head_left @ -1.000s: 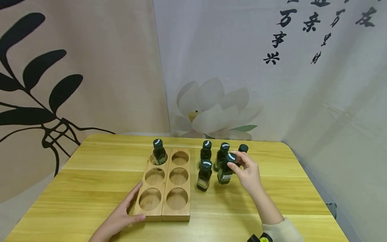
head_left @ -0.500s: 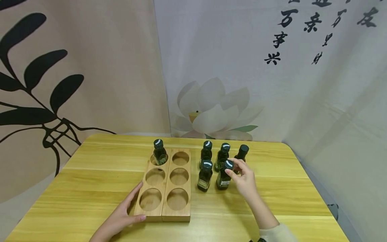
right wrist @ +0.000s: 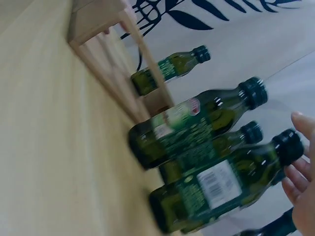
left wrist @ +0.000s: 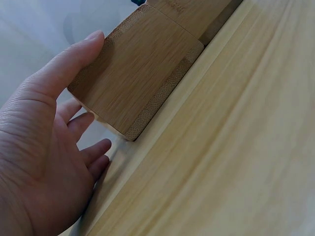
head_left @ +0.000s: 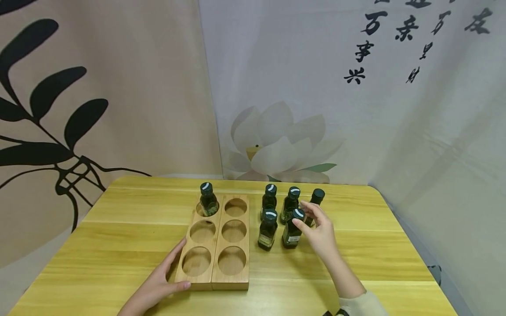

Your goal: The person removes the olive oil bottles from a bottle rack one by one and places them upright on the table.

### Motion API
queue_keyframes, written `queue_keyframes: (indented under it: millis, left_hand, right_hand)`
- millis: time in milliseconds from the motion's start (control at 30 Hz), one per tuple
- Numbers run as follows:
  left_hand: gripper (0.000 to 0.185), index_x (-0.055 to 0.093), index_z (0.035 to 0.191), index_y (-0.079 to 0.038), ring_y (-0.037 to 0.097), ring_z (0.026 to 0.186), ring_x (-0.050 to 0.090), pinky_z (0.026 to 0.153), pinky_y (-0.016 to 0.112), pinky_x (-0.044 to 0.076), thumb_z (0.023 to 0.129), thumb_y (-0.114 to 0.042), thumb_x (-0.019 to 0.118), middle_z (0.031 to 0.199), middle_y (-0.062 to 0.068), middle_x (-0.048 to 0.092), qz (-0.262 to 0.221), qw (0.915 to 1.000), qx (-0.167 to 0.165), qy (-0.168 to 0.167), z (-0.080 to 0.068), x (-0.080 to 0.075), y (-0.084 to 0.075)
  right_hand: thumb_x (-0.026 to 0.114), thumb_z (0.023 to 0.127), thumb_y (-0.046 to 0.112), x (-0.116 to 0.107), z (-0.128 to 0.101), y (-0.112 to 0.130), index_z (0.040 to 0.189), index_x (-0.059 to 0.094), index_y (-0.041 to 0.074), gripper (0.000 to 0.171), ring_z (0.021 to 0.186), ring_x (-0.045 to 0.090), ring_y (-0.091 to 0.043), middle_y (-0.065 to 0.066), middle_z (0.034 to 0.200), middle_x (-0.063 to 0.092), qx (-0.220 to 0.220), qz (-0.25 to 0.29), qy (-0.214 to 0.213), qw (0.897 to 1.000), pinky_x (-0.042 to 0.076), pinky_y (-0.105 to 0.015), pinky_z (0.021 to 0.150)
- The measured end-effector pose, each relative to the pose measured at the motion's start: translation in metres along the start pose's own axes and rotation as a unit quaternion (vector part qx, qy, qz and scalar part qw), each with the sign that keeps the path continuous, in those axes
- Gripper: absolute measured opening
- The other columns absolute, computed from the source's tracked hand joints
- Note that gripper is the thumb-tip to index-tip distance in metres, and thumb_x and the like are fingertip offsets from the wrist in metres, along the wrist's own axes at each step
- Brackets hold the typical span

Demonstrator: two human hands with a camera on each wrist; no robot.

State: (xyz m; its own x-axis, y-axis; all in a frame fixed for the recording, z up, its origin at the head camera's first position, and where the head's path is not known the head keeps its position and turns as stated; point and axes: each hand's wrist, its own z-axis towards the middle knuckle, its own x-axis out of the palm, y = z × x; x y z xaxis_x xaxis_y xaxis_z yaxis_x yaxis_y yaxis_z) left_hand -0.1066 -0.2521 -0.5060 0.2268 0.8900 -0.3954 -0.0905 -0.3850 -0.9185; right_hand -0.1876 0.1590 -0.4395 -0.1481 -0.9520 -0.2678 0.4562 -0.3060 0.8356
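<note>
A dark green glass bottle [head_left: 291, 235] with a black cap stands upright on the table. My right hand [head_left: 321, 232] is around its cap, thumb and fingers spread; the right wrist view shows a gap between the thumb and the bottle's cap [right wrist: 288, 146]. At the left, a wooden rack [head_left: 218, 274] has two rows of round holes, and a bottle [head_left: 208, 201] stands in its far left hole. My left hand [head_left: 158, 281] rests at the rack's near left corner, thumb at the front and fingers along the side.
Several more such bottles stand close together: one front left [head_left: 267, 231], one behind it [head_left: 269, 202], one back middle [head_left: 290, 205] and one back right [head_left: 317, 197], partly hidden by my right hand. A printed curtain [head_left: 166, 109] hangs behind the wooden table [head_left: 130, 219].
The bottle at my right hand came down, nearer the table's front, and now stands upright. My right fingers have since spread away from its cap. The left hand and rack stayed put.
</note>
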Motion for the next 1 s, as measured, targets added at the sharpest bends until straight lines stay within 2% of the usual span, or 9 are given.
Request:
queue_keyframes:
  millis: [100,267,500,633,733,867,1000]
  left_hand:
    - [0.100,0.017,0.155,-0.027,0.039,0.139,0.015,0.104,0.059,0.017,0.079,-0.015,0.080,0.157,0.015,0.013,-0.003,1.0000,-0.002,-0.002,0.000,0.000,0.000]
    - [0.099,0.017,0.155,-0.026,0.041,0.139,0.014,0.104,0.062,0.016,0.078,-0.015,0.080,0.157,0.017,0.012,-0.015,0.9999,-0.004,-0.001,0.000,0.001,0.000]
    - [0.098,0.018,0.155,-0.025,0.044,0.138,0.011,0.103,0.068,0.013,0.079,-0.014,0.079,0.157,0.018,0.010,-0.028,0.9996,-0.002,0.003,-0.001,0.001,0.000]
    - [0.097,0.018,0.155,-0.024,0.044,0.139,0.010,0.103,0.067,0.013,0.079,-0.015,0.079,0.157,0.018,0.009,-0.032,0.9994,-0.006,0.004,-0.001,0.001,0.000]
    - [0.097,0.018,0.154,-0.024,0.044,0.139,0.010,0.104,0.067,0.014,0.079,-0.016,0.079,0.157,0.019,0.010,-0.033,0.9994,-0.009,0.004,-0.001,0.000,0.000]
    - [0.097,0.018,0.155,-0.024,0.044,0.139,0.010,0.104,0.067,0.013,0.079,-0.016,0.080,0.157,0.018,0.009,-0.032,0.9995,-0.006,0.004,-0.001,0.000,0.000]
    - [0.097,0.018,0.155,-0.025,0.044,0.139,0.010,0.104,0.067,0.013,0.080,-0.015,0.079,0.157,0.017,0.009,-0.029,0.9995,-0.005,0.005,-0.001,0.000,0.000]
  right_hand:
    - [0.076,0.081,0.005,0.001,0.006,0.011,0.124,0.060,-0.002,0.047,0.104,0.055,-0.023,-0.016,0.115,0.058,-0.027,0.010,-0.011,1.000,0.045,-0.029,0.093]
    - [0.072,0.083,-0.001,0.008,0.014,0.040,0.125,0.058,-0.004,0.045,0.108,0.053,-0.029,-0.020,0.117,0.057,-0.038,0.030,-0.013,0.999,0.043,-0.027,0.095]
    - [0.069,0.083,-0.009,0.027,0.024,0.100,0.123,0.056,-0.010,0.043,0.108,0.052,-0.036,-0.026,0.117,0.056,-0.059,0.049,0.003,0.997,0.043,-0.035,0.096]
    - [0.069,0.084,-0.006,0.043,0.031,0.117,0.125,0.056,-0.008,0.043,0.110,0.053,-0.034,-0.023,0.118,0.056,-0.049,0.068,0.024,0.996,0.042,-0.038,0.098]
    - [0.068,0.085,-0.005,0.057,0.036,0.123,0.125,0.056,-0.007,0.042,0.110,0.053,-0.034,-0.019,0.117,0.057,-0.058,0.077,0.042,0.994,0.042,-0.040,0.099]
    - [0.070,0.084,-0.005,0.081,0.045,0.111,0.126,0.056,-0.006,0.045,0.110,0.053,-0.038,-0.020,0.118,0.057,-0.087,0.091,0.062,0.990,0.042,-0.041,0.099]
    - [0.072,0.084,0.001,0.104,0.051,0.099,0.128,0.058,0.000,0.046,0.110,0.054,-0.033,-0.014,0.117,0.058,-0.096,0.098,0.076,0.988,0.043,-0.037,0.097]
